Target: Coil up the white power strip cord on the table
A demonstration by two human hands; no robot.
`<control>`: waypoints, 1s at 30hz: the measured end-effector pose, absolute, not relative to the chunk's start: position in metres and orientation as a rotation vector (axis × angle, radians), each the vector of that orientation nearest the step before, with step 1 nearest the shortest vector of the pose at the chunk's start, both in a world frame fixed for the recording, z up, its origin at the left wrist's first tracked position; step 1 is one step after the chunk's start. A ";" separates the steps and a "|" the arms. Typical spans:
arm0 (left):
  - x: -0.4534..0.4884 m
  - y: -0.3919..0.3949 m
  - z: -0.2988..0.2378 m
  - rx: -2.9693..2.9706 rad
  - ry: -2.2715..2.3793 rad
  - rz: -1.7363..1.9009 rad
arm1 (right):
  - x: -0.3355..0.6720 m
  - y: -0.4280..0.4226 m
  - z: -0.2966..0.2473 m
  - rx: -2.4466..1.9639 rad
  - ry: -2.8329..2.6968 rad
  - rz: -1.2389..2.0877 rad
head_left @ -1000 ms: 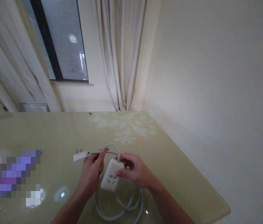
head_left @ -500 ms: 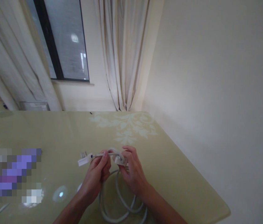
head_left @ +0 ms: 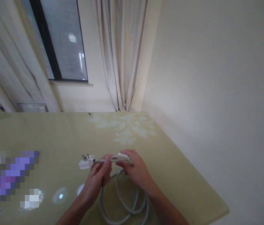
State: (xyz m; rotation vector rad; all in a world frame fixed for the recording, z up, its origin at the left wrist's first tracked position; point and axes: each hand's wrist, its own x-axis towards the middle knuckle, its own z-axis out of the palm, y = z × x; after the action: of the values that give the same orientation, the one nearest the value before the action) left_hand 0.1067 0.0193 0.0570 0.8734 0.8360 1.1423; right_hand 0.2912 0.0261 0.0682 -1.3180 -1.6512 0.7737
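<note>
Item: one white cord [head_left: 122,204], one unit, on a table [head_left: 59,134].
- Plug [head_left: 86,162]: one, white, metal pins pointing up, at the cord's free end, sticking out to the left of the left hand, just above the tabletop.
- Loops: the rest of the cord lies coiled on the table beneath both wrists; two or three turns, count uncertain where they overlap.
- Left hand [head_left: 99,176]: thumb and fingers pinched on the cord just behind the plug.
- Right hand [head_left: 134,170]: fingers curled down over the bent cord beside the left hand; a white block [head_left: 122,154] peeps out at its knuckles, mostly hidden, possibly the socket end.

Surface: glossy yellow-green tabletop with one pale floral pattern [head_left: 124,128] at the far end and lamp reflections near the front.

Room: one dark-framed window [head_left: 59,40], two cream curtains [head_left: 120,53], a plain cream wall [head_left: 216,78] on the right.
</note>
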 end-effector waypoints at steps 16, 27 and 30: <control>0.098 0.027 0.063 0.881 0.867 1.383 | 0.298 0.048 0.062 -0.787 -0.585 1.504; 0.064 0.063 0.066 0.611 0.937 1.763 | 0.352 0.068 0.072 -0.730 -0.470 0.839; 0.050 0.073 0.068 0.516 0.993 1.815 | 0.378 0.075 0.070 -0.766 -0.395 0.695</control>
State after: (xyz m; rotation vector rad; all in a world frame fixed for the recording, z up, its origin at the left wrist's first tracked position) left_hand 0.0496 0.0733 0.0679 0.5164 0.9935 1.8154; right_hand 0.3780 0.0746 0.0701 -0.7662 -0.3949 0.6952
